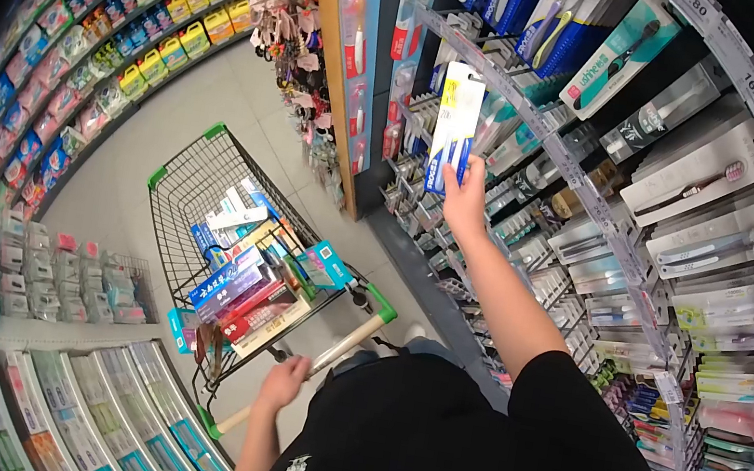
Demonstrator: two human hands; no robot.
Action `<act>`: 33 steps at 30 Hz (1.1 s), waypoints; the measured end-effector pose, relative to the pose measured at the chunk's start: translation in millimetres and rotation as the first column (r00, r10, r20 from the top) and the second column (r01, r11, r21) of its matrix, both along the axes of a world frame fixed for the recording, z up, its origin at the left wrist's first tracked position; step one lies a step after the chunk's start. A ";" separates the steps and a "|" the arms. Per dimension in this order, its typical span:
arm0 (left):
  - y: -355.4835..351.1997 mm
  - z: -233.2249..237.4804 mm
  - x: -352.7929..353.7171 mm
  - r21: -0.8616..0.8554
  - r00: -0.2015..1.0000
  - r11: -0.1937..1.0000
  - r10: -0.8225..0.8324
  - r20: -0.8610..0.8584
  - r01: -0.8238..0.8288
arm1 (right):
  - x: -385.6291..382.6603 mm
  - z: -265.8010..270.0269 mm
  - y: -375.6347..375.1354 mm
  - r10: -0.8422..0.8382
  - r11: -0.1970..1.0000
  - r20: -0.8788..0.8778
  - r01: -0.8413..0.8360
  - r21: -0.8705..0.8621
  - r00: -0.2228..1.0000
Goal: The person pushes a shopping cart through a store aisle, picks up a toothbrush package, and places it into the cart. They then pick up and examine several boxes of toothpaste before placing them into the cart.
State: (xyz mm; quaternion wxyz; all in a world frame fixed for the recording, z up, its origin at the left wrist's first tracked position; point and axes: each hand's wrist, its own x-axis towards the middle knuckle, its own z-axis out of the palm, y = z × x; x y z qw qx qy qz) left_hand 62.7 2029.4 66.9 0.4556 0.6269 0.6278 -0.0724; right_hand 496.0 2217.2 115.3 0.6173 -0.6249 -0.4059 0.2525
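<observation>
My left hand (pixel 283 383) curls closed on the pale handle (pixel 349 342) of the green-cornered black wire cart (pixel 215 130). Right of the cart, my right hand (pixel 464 195) pinches a white-and-blue toothbrush pack (pixel 454 128); beyond the cart, yellow bottles (pixel 195 39) line shelves.

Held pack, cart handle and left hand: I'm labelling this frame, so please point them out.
Held pack (pixel 455 130): head view, middle of its front.
Cart handle (pixel 352 342): head view, its pale bar.
Left hand (pixel 284 382): head view, back of the hand.
</observation>
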 end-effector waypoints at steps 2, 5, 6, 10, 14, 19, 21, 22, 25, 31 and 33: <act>5.1 0.8 20.0 -0.001 0.975 0.997 -0.079 -0.206 0.081 | 0.9 2.9 15.4 -0.028 0.999 0.023 0.027 0.030 0.999; 12.6 3.3 21.9 0.031 0.964 0.996 -0.074 -0.254 0.084 | 2.2 9.3 29.7 -0.054 0.999 0.063 0.053 0.004 0.997; 13.3 3.4 22.7 0.045 0.964 0.996 -0.068 -0.259 0.082 | 4.9 3.9 36.0 -0.068 0.998 0.019 0.068 0.011 0.997; 16.8 0.6 23.8 0.099 0.955 0.991 -0.053 -0.292 0.085 | 8.9 6.2 51.8 -0.074 0.996 -0.013 0.074 0.049 0.997; 15.4 -7.2 25.3 0.136 0.958 0.987 -0.041 -0.284 0.082 | 4.6 17.9 50.2 -0.116 0.993 0.072 0.117 -0.017 0.991; 6.7 -5.6 34.6 0.185 0.953 0.981 -0.005 -0.304 0.064 | -0.1 16.7 44.2 -0.108 0.993 0.071 0.104 0.057 0.992; 5.0 -5.4 39.2 0.208 0.949 0.976 -0.002 -0.316 0.071 | -1.1 18.8 45.1 -0.111 0.990 0.082 0.103 0.098 0.990; 4.6 -5.1 41.7 0.208 0.947 0.975 -0.006 -0.321 0.077 | -1.2 17.9 48.0 -0.122 0.985 0.090 0.110 0.136 0.988; 0.4 -2.9 45.9 0.223 0.951 0.972 0.000 -0.310 0.073 | -2.7 21.6 44.5 -0.113 0.991 0.107 0.104 0.084 0.988; -2.3 -7.9 54.6 0.166 0.949 0.985 0.001 -0.315 0.054 | -4.6 24.5 44.3 -0.107 0.994 0.155 0.108 0.002 0.982; -1.6 -8.3 58.4 0.165 0.949 0.985 0.008 -0.315 0.047 | -4.3 29.3 48.6 -0.092 0.995 0.131 0.095 -0.016 0.987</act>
